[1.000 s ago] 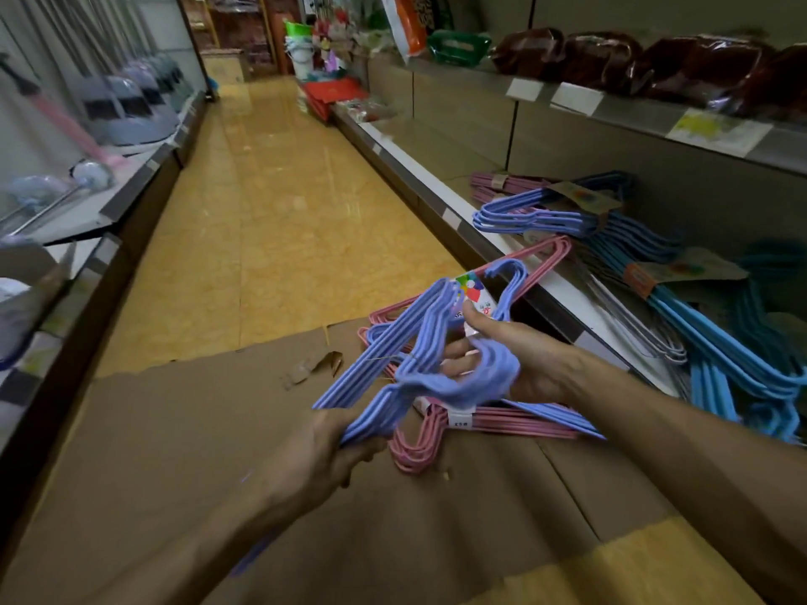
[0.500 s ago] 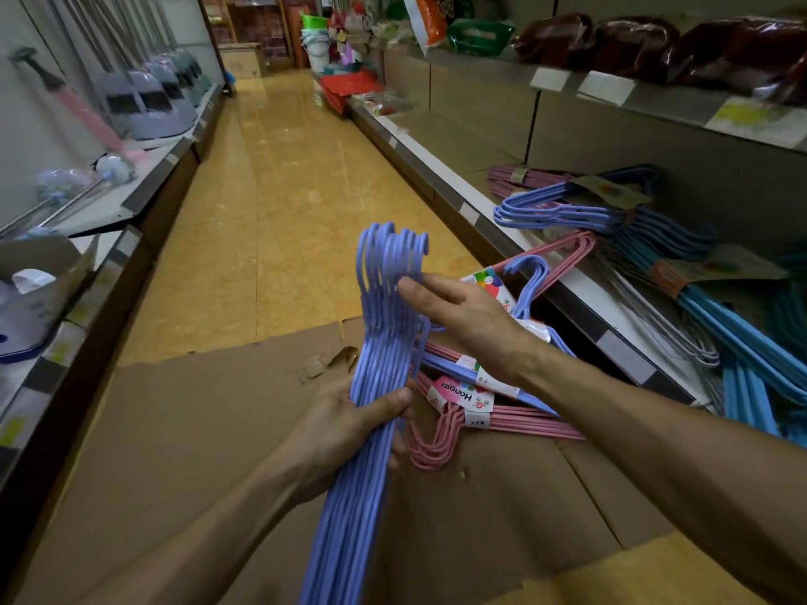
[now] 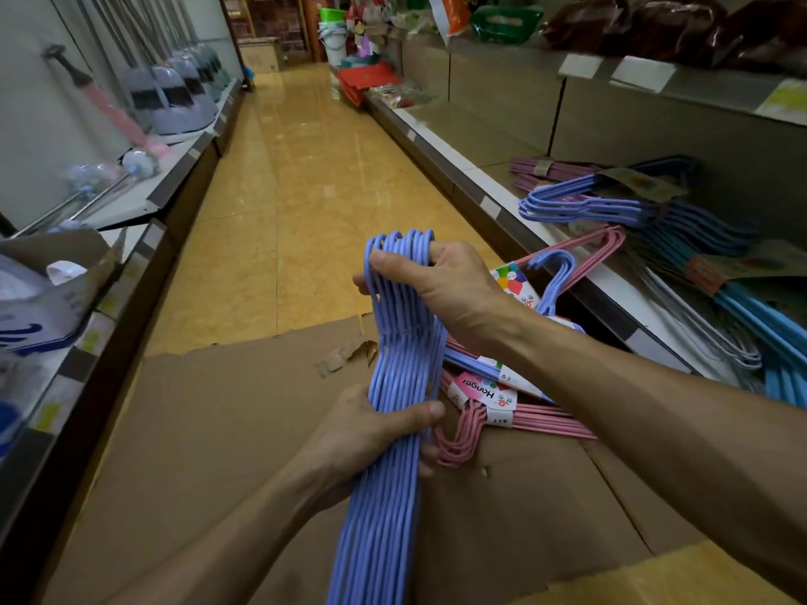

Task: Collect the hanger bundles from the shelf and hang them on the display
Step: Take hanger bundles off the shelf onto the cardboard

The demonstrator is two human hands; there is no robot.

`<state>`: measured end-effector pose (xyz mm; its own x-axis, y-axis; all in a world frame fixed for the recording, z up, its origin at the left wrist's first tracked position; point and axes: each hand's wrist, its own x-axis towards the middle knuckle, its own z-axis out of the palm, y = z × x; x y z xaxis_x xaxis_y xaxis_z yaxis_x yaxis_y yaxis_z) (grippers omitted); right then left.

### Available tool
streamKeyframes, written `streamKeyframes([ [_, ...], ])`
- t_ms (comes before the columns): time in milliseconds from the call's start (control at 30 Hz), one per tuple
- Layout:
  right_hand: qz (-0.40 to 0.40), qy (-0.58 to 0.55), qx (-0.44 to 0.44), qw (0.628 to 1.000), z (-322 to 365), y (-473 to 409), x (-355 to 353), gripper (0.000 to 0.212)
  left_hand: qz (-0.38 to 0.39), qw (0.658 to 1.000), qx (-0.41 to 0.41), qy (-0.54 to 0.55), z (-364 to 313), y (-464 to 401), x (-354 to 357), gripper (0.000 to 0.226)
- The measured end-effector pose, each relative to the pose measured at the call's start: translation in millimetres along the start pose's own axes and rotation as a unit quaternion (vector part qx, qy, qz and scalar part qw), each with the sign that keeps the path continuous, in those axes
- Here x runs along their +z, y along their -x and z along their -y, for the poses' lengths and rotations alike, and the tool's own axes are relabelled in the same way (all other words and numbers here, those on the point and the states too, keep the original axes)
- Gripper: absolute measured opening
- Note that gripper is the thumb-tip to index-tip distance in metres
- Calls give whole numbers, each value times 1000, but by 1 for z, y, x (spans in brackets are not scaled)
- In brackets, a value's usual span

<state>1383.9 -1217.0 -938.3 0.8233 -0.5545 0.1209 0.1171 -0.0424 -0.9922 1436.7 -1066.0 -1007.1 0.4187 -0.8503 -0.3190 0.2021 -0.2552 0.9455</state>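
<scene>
Both hands (image 3: 441, 286) (image 3: 362, 430) grip purple hanger bundle (image 3: 393, 473) — fingers curled.

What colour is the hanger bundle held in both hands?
Lavender-blue hanger bundle, clearest in the head view.

At my 12 o'clock the aisle floor (image 3: 305, 203) lies open; hanger bundles (image 3: 681, 238) crowd the shelf (image 3: 546, 224) at 2 o'clock.

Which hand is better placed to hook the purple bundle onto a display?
Probably the right hand: it grips the hooks of the purple bundle at the top. The left hand holds the middle and only steadies it.
</scene>
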Motion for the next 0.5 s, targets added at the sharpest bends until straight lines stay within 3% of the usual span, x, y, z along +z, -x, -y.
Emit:
streamKeyframes([
  [200, 50, -9, -17, 999, -4, -6, 27, 21, -58, 998, -19, 26, 2, 5, -13, 35],
  [333, 73, 16, -15, 997, -17, -14, 54, 23, -165, 986, -27, 10, 9, 7, -29, 39],
  [500, 92, 124, 1, 988, -33, -33, 95, 39, -285, 958, -12, 7, 29, 16, -65, 19],
])
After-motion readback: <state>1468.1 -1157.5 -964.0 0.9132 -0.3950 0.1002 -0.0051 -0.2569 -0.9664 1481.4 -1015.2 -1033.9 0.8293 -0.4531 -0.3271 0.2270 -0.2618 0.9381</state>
